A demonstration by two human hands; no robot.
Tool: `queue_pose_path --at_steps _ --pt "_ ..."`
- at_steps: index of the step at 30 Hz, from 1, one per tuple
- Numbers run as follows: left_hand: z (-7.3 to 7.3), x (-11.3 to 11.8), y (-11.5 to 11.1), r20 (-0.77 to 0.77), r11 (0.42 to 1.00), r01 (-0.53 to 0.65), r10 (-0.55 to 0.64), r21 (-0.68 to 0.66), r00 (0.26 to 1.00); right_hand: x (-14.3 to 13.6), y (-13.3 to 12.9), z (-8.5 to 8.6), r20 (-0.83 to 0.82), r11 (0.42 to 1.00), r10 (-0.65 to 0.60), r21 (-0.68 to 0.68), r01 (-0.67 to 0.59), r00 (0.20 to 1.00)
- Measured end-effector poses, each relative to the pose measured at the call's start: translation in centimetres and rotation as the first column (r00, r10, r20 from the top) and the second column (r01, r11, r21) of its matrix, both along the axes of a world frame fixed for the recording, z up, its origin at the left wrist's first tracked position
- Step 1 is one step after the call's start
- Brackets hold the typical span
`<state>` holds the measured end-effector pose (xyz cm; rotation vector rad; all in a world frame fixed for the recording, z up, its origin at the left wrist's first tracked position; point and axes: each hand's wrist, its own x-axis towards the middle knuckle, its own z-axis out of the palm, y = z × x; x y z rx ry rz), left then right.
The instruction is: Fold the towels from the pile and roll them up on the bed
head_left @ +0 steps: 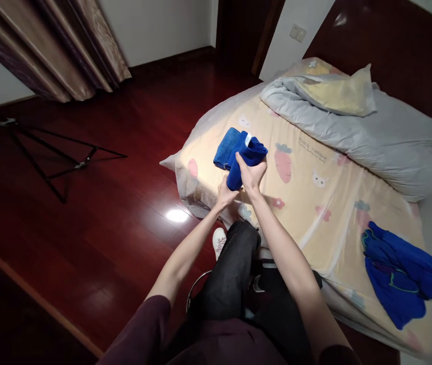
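Observation:
Both hands hold a folded dark blue towel with a small white tag at its top edge. My left hand grips the towel's lower left end. Wrapped round its right side is my right hand, the thumb lying on top. Just behind and left of it, a lighter blue folded towel rests on the bed. Toward the right side of the bed lies a crumpled blue cloth with thin green edging.
A grey quilt and a yellow pillow lie near the dark headboard. A black tripod stands on the red floor at left, below a curtain. A white shoe shows beside the bed.

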<state>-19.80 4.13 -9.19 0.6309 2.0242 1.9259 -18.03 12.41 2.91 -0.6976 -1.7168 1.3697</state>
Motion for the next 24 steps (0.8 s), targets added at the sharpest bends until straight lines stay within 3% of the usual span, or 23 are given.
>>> queue_pose_path --at_steps 6,11,16,20,24 --pt "-1.7 -5.0 2.4 -0.035 1.000 -0.003 0.003 0.003 0.999 -4.3 2.6 -2.1 0.014 0.999 0.027 0.025 -0.027 1.000" --pt "-2.7 -6.2 4.0 -0.031 1.000 -0.021 0.020 -0.011 0.999 -5.3 4.4 -4.0 0.107 0.994 -0.055 0.095 0.045 0.993" --pt "-3.0 -6.7 4.9 -0.055 1.000 0.002 -0.003 -0.019 0.998 -5.9 5.6 -5.6 0.071 0.993 -0.028 0.113 0.020 0.997" --pt "-3.2 -6.5 4.7 -0.076 0.997 -0.011 0.005 -0.073 0.997 -6.1 5.9 -5.6 0.081 0.999 -0.037 0.040 0.034 0.996" --pt "-3.5 -5.9 4.2 -0.102 0.993 -0.026 0.015 -0.112 0.995 -5.6 5.1 -4.2 0.121 0.997 -0.070 0.051 0.064 0.990"
